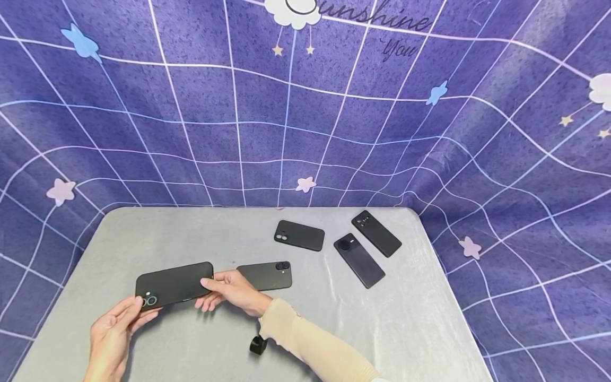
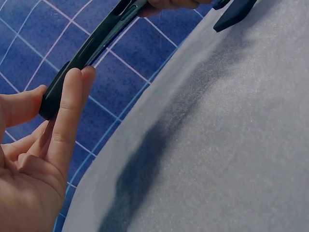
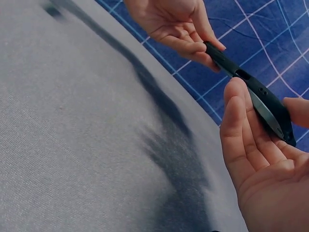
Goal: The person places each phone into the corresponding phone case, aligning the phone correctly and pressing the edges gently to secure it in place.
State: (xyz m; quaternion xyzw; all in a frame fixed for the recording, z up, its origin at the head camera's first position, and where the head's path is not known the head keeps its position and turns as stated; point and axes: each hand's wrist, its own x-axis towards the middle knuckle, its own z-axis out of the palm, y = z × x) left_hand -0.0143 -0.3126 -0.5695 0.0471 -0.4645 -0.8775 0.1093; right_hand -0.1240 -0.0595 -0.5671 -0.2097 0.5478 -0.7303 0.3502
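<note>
Both hands hold a smartphone in a black case (image 1: 174,285) above the left part of the table, its camera side facing the head view. My left hand (image 1: 114,331) pinches the end by the lenses, thumb on the back and fingers underneath. At the opposite end my right hand (image 1: 238,293) grips it, thumb on the back, fingers below. Seen edge-on in the right wrist view, a pale phone edge (image 3: 263,113) shows along the black case (image 3: 273,102). Just behind the right hand lies a dark grey phone (image 1: 267,276), partly hidden by that hand.
A black phone case (image 1: 299,236) with camera holes lies farther back. To the right are a dark phone (image 1: 359,261) with a round camera and another black case or phone (image 1: 376,233). A grey cloth covers the table (image 1: 406,329); a purple grid curtain (image 1: 305,122) surrounds it.
</note>
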